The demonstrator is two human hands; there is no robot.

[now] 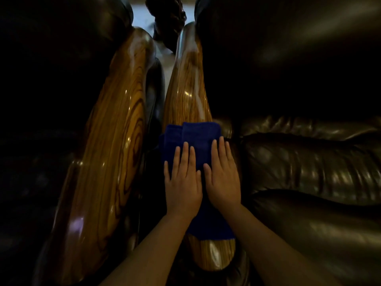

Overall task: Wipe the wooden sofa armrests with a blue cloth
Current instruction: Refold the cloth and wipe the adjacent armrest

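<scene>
Pressing: both hands lie flat, fingers spread, on a folded dark-blue terry cloth (193, 141); neither pinches it.
Left hand (182, 180): palm down on the cloth's left half, fingertips pointing up the rail.
Right hand (223, 178): palm down just beside the left, its outer edge at the cloth's right border.
Cloth position: draped across the glossy, honey-striped wooden armrest (185, 83) on the right, near its lower end, bare wood showing above and below it.
Other rail: a wider polished wooden armrest with swirling dark grain (111, 141) sits to the left, with a dark gap between the two.
Seat: dark brown leather cushions (309, 162) flank the right rail.
Risk: the rounded, slick top could let the cloth slide off into the gap, since flat palms only hold it by pressure.
Risk: uneven pressure might bunch the folds, leaving streaks.
</scene>
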